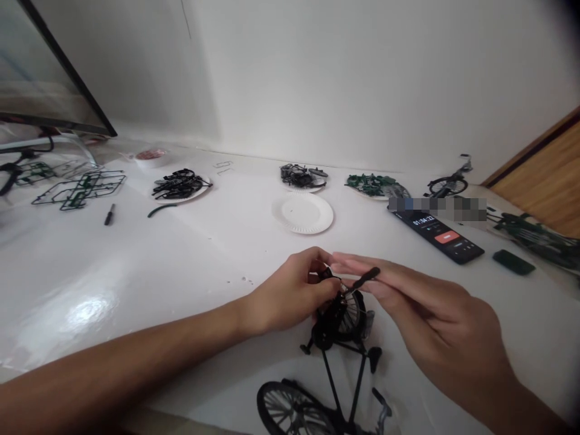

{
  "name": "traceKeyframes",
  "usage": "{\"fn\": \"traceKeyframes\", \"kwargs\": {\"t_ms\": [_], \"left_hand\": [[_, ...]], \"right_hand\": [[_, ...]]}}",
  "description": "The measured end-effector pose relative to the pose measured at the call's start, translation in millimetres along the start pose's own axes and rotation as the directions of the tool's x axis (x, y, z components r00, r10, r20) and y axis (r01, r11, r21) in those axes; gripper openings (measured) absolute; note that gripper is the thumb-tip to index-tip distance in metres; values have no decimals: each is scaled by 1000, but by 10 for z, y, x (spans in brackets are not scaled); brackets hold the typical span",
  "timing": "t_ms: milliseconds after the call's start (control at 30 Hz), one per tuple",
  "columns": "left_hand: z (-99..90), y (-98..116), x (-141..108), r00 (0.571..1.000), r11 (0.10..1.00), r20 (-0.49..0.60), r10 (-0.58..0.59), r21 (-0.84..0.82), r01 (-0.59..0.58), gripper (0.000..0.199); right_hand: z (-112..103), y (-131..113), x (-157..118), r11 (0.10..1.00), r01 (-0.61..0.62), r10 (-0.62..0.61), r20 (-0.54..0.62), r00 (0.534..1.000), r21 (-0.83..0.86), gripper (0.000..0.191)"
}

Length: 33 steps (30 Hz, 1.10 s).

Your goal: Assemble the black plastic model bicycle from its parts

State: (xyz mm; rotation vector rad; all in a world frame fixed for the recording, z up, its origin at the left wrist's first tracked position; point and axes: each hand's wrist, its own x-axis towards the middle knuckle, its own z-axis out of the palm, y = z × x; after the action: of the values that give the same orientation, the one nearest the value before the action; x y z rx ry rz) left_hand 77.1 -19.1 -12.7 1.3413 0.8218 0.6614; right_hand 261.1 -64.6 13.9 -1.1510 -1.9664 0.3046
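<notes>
A black model bicycle [333,347] lies on the white table, its front wheel toward the bottom edge. My left hand [301,290] is closed on its rear end, thumb and fingers pinched at the rear wheel [353,311]. Just right of it, my right hand [408,296] has its fingers stretched forward and pressed together. Between its thumb and fingers sits a small dark-handled tool [366,279], whose thin tip reaches the rear wheel's hub area. The fingertips of both hands nearly meet above the wheel.
Paper plates of black parts [181,184], grey parts [301,176] and green parts [371,184] stand along the wall, near a bare plate [308,213]. A phone [437,232] and green box [513,262] lie right; a screwdriver [109,215] and sprues [81,190] lie left.
</notes>
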Motion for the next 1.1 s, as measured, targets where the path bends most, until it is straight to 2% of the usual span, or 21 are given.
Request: {"fn": "traceKeyframes", "kwargs": {"t_ms": [67,200,267,333,400,500,600,733,800,867,900,967,1033,1100], "left_hand": [[1,-9,-2,1000,1000,-4,12,-1,-12,20],[14,0,-5,1000,1000,-10,15,-2,-15,31],[17,7,-3,1000,1000,-10,-1,-9,1,31],[17,10,-2,1000,1000,-9,-11,-8,11,27],[13,8,-2,1000,1000,-10,-17,0,17,24],[8,1,-6,1000,1000,-16,-16,13,16,24],[7,-3,-8,999,999,-25,-28,29,29,25],[16,3,-5,999,998,-36,-40,51,42,24],[17,9,-6,999,997,-43,-33,65,36,23],[11,13,-9,999,998,-39,-33,60,35,23],[6,13,-12,999,998,-35,-36,55,37,23],[-6,12,-16,999,998,-24,-38,44,39,23],[-13,6,-16,999,999,-18,-32,37,33,23],[-11,-3,-11,999,999,-16,-28,29,28,23]], "right_hand": [[-21,-4,14,1000,-7,7,30,1000,10,28],[17,15,6,989,-114,114,-1,993,91,14],[58,44,-10,973,-163,173,-48,984,166,19],[81,66,-21,965,-169,187,-73,980,202,35],[68,64,-18,978,-126,137,-62,989,168,41],[-16,18,12,997,-78,80,-65,995,29,29],[-96,-18,43,990,-124,115,-132,985,-61,18],[-60,-48,33,989,-145,140,-146,979,-26,6],[8,-94,12,979,-202,194,-236,952,-8,7],[65,-149,-4,957,-290,262,-351,899,-28,10],[78,-169,-7,952,-303,267,-368,890,-41,10],[65,-179,-5,968,-240,207,-321,924,-66,14],[11,-147,6,985,-154,135,-211,968,-74,19],[-48,-97,18,991,-109,100,-113,989,-74,21]]}}
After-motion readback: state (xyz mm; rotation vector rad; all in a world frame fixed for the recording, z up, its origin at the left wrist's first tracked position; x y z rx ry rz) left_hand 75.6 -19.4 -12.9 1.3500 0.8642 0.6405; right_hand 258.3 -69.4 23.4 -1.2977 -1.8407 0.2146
